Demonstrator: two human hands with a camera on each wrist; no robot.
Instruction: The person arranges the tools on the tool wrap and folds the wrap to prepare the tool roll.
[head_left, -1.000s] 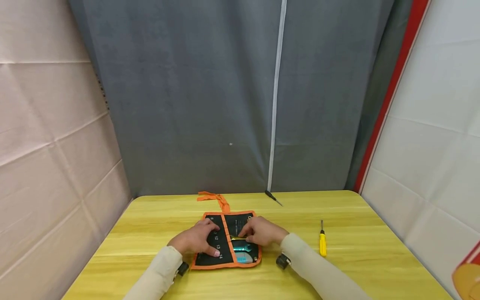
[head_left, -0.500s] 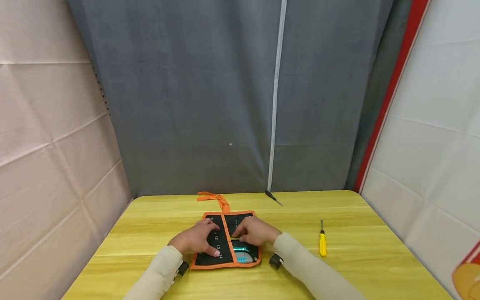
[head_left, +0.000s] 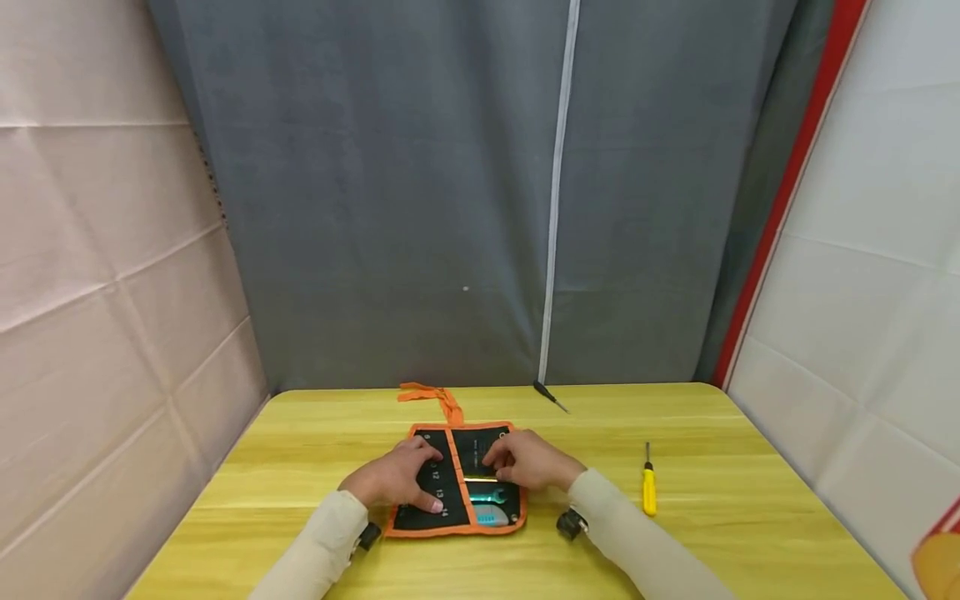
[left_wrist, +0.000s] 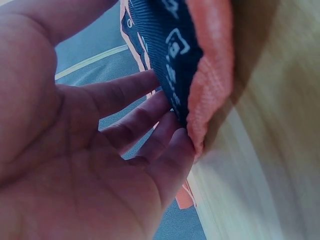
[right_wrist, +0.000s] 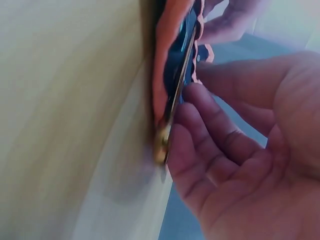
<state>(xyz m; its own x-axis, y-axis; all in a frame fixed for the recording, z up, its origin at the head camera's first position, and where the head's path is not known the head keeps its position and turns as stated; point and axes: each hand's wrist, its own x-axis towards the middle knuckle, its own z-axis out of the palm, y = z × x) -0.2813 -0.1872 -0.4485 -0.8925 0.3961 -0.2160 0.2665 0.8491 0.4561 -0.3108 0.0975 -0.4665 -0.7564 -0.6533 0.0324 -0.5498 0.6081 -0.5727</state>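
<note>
A black tool pouch (head_left: 408, 518) with orange edging lies unfolded on the table, its pockets numbered in white. My left hand (head_left: 393, 475) rests on its left half, fingers and thumb spread; in the left wrist view, the fingertips (left_wrist: 170, 135) touch the fabric beside the orange edge. My right hand (head_left: 534, 460) is over the right half, fingers loosely bent. A gold wrench (head_left: 480, 480) lies across there, one end in the pocket; in the right wrist view, fingertips lie along its shaft, near its gold head (right_wrist: 162, 145). Below it sits a teal open-end wrench (head_left: 487, 496).
A pale grey and light-blue piece (head_left: 491, 515) lies in the pouch's lowest slot. Orange ties (head_left: 435, 393) trail from its far edge. On the table (head_left: 735, 500) are a black-handled screwdriver (head_left: 550, 395) at the back and a yellow-handled screwdriver (head_left: 649, 492) at right. A grey curtain (head_left: 412, 208) hangs behind.
My right hand slid left along the gold wrench, covering most of it, then drew back right, showing the shaft again. The left hand stays in place on the pouch.
</note>
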